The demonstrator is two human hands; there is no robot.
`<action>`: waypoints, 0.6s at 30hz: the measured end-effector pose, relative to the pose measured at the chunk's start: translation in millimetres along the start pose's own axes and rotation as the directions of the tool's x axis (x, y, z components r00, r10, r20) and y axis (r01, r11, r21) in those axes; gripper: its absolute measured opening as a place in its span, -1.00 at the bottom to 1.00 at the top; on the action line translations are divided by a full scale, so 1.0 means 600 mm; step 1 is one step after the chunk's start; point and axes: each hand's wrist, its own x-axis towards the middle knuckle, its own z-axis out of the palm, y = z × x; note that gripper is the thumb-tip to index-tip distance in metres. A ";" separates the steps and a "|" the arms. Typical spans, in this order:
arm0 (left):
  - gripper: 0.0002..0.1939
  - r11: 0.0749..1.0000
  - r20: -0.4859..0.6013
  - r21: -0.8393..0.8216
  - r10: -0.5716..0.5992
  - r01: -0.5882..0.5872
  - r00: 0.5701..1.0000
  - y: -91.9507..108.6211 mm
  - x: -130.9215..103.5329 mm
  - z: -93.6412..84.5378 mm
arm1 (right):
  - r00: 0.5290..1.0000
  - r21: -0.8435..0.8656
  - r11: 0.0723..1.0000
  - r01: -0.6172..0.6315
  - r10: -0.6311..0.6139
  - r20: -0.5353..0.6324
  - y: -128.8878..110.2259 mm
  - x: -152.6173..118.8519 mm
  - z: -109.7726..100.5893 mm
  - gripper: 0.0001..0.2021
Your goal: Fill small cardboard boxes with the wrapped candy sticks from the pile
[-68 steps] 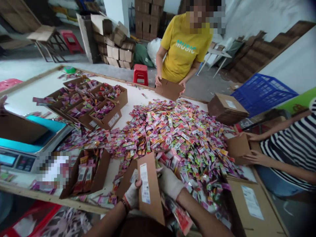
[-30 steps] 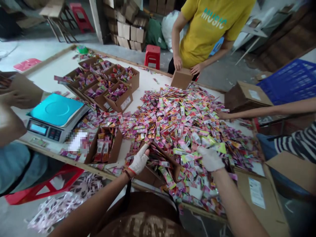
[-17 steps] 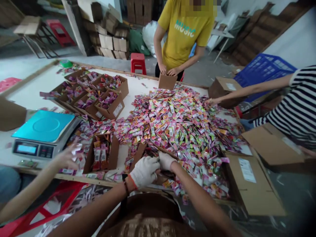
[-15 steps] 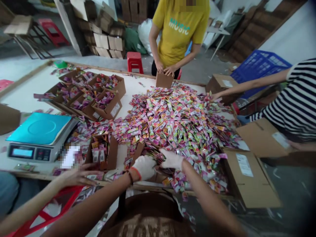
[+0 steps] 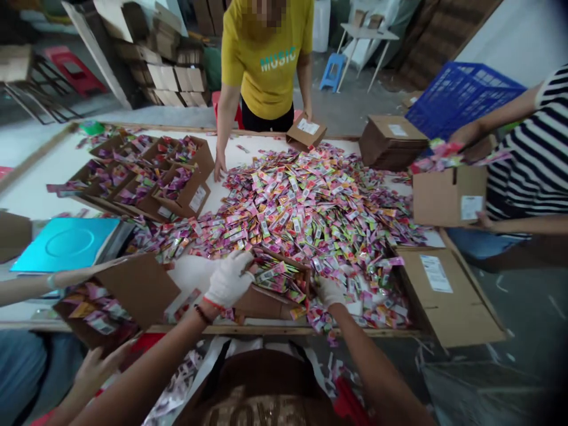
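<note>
In front of me a small cardboard box [image 5: 266, 303] is filled with colourful flat sachets [image 5: 281, 275]. My left hand [image 5: 231, 279], in a white glove, is closed at the box's upper left edge. On the box's other side, my right hand [image 5: 331, 291], also gloved, is low among loose sachets; its fingers are partly hidden and blurred. A large heap of sachets [image 5: 306, 201] spreads over the white table just beyond the box.
At left, another person's hands hold a tilted box of sachets [image 5: 100, 307] near the scale [image 5: 66, 242]. Filled boxes [image 5: 181, 195] stand behind. Across stands a person in yellow [image 5: 270, 71]. At right, someone in stripes [image 5: 532, 154] holds a box [image 5: 448, 195]; an open carton [image 5: 448, 302] lies nearer.
My hands have moved apart to the box's two sides, and its sachets now show. The left neighbour has lifted a filled box. The person at right holds sachets over a raised box.
</note>
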 end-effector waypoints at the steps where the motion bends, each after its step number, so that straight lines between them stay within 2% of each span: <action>1: -0.72 0.998 -0.043 -0.021 -0.067 0.067 0.997 -0.017 -0.002 -0.003 | 1.000 -0.004 1.000 -0.005 0.005 -0.007 0.008 -0.006 -0.023 -0.71; 2: -0.70 0.991 -0.050 -0.042 -0.132 0.130 0.990 -0.033 -0.003 -0.002 | 1.000 -0.011 1.000 -0.012 0.012 -0.021 0.015 -0.016 -0.052 -0.74; 4: -0.69 0.973 0.010 -0.079 -0.218 0.218 0.976 -0.058 -0.004 0.013 | 0.997 -0.030 0.999 0.009 -0.012 -0.075 0.016 -0.046 -0.117 -0.76; 5: -0.68 0.966 0.053 -0.105 -0.232 0.237 0.971 -0.065 -0.005 0.026 | 0.992 -0.036 0.998 0.055 -0.059 -0.110 0.005 -0.065 -0.146 -0.77; 7: -0.67 0.947 0.107 -0.198 -0.236 0.254 0.966 -0.071 -0.007 0.056 | 0.964 -0.042 0.977 0.209 -0.213 -0.159 -0.045 -0.102 -0.183 -0.78; 9: -0.62 0.918 0.105 -0.298 -0.243 0.263 0.964 -0.070 -0.011 0.086 | 0.923 -0.043 0.930 0.364 -0.367 -0.119 -0.121 -0.125 -0.182 -0.76; 10: -0.57 0.905 0.096 -0.323 -0.260 0.277 0.961 -0.069 -0.014 0.097 | 0.914 -0.068 0.913 0.401 -0.404 -0.036 -0.161 -0.128 -0.168 -0.76; 13: -0.48 0.885 0.132 -0.306 -0.326 0.352 0.936 -0.070 -0.026 0.114 | 0.901 -0.100 0.897 0.431 -0.420 0.112 -0.251 -0.113 -0.106 -0.72; 15: -0.48 0.856 0.197 -0.311 -0.368 0.414 0.909 -0.073 -0.036 0.113 | 0.879 -0.082 0.885 0.457 -0.436 0.193 -0.266 -0.099 -0.084 -0.66; 17: -0.49 0.818 0.238 -0.348 -0.396 0.458 0.887 -0.074 -0.044 0.108 | 0.853 -0.024 0.872 0.488 -0.471 0.226 -0.249 -0.092 -0.093 -0.56; 18: -0.49 0.795 0.237 -0.374 -0.415 0.477 0.878 -0.074 -0.048 0.106 | 0.853 0.002 0.872 0.490 -0.481 0.202 -0.234 -0.090 -0.107 -0.53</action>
